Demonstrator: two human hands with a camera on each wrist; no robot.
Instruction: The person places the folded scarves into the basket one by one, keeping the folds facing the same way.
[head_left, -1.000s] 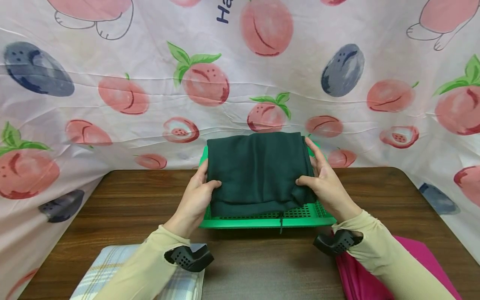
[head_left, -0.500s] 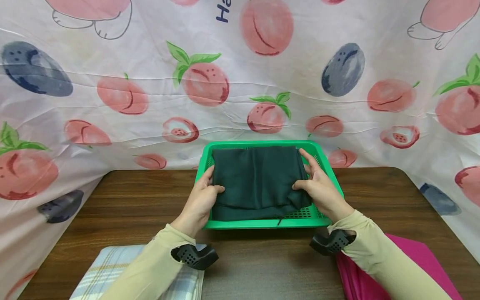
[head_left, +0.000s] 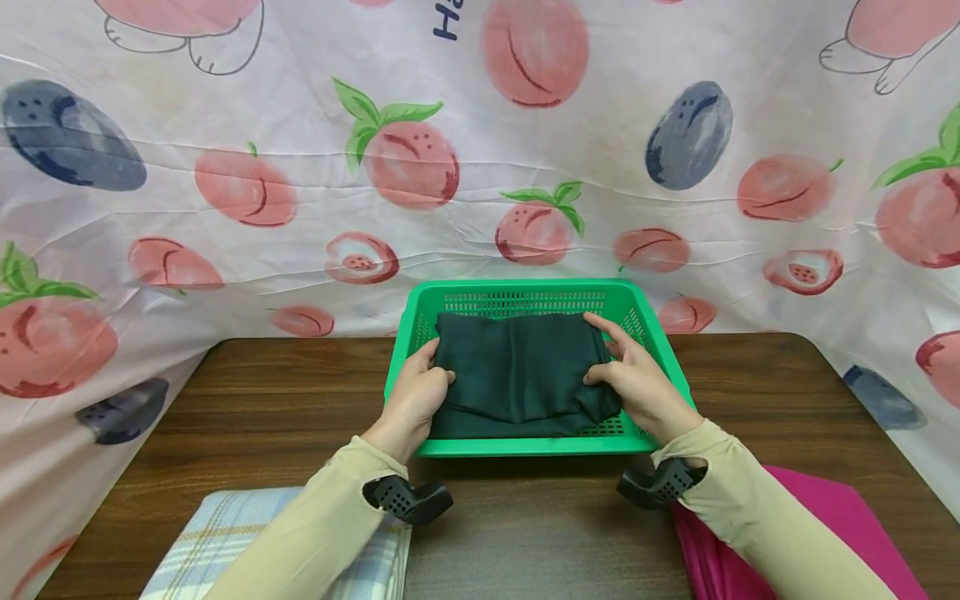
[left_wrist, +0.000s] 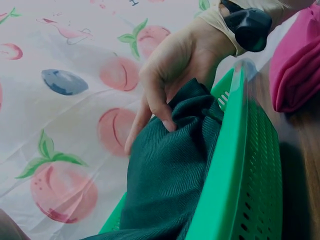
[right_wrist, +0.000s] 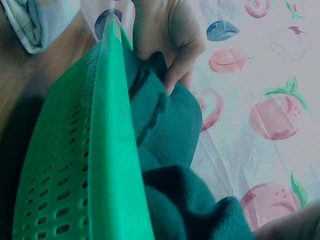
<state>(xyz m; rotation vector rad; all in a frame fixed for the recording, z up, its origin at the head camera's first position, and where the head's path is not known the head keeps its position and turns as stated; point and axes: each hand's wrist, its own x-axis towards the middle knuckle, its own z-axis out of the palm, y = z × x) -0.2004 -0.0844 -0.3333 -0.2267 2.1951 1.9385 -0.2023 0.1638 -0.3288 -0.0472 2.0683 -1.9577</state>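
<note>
A folded dark green cloth (head_left: pixel 521 375) lies inside the green plastic basket (head_left: pixel 525 447), both in the middle of the head view. My left hand (head_left: pixel 416 392) holds the cloth's left edge, thumb on top and fingers at its side. At the right edge my right hand (head_left: pixel 633 379) grips it likewise, its index finger reaching along the far corner. In the left wrist view, the right hand's thumb presses on the cloth (left_wrist: pixel 165 165) beside the basket rim (left_wrist: pixel 222 175). The cloth hides the fingers underneath and much of the basket floor.
On the wooden table (head_left: pixel 300 400), a folded plaid cloth (head_left: pixel 225 533) lies at front left, partly under the left sleeve. A folded magenta cloth (head_left: pixel 832 508) is at front right, partly behind the right sleeve. A fruit-printed curtain (head_left: pixel 480 150) hangs behind the table.
Both hands have lowered the dark green cloth from above the basket down into it and slightly nearer. The basket's far rim and wall, covered before, now show. Both hands keep their hold.
</note>
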